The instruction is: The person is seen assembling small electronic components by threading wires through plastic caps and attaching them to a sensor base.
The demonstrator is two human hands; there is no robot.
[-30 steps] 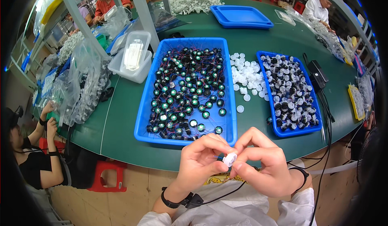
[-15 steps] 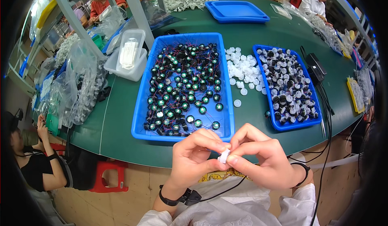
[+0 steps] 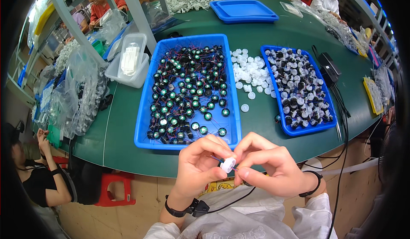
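My left hand (image 3: 198,166) and my right hand (image 3: 273,166) meet just in front of the green table's near edge. Together their fingertips pinch a small white round cap (image 3: 228,164) with thin red and blue wires coming out of it on the left. Right behind my hands lies a blue tray (image 3: 145,123) full of small round black parts with green faces and thin wires. A second blue tray (image 3: 299,130) to the right holds black-and-white round parts. Loose white caps (image 3: 245,72) lie on the table between the two trays.
The green table (image 3: 115,140) also carries a clear plastic box (image 3: 128,61), stacked blue trays (image 3: 245,10) at the back, a black box with cables (image 3: 329,66) and plastic bags (image 3: 72,93) at left. A seated person (image 3: 40,175) is at lower left by a red stool (image 3: 115,190).
My hands have stayed together on the white cap and shifted slightly lower and to the left; the fingers have turned the cap a little. The trays have not moved.
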